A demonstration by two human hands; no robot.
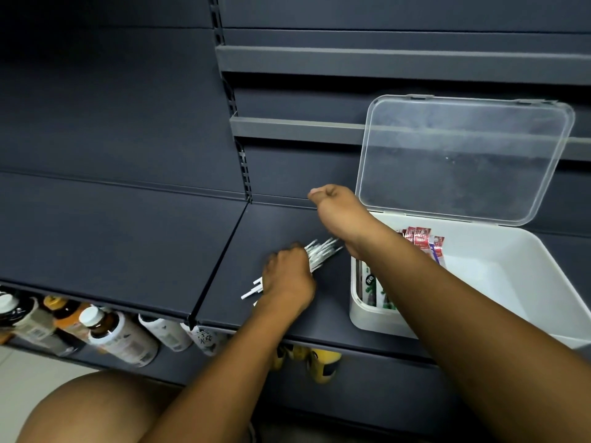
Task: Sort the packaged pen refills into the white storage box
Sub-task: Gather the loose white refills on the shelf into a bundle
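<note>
Hands are meeting at refills (320, 254).
Left hand (287, 279) is gripping them; right hand (339, 215) is curling over their tips.

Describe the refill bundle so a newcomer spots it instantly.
On the dark shelf sits a white storage box, lid raised. Left of it, the left hand grips the refill bundle: thin white sticks, unlike the red and green packs in the box.

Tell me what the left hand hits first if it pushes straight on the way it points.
Probably the right hand, just ahead at the far end of the pen refills that the left hand grips. Depth is unclear; it might slip under it toward the white storage box.
</note>
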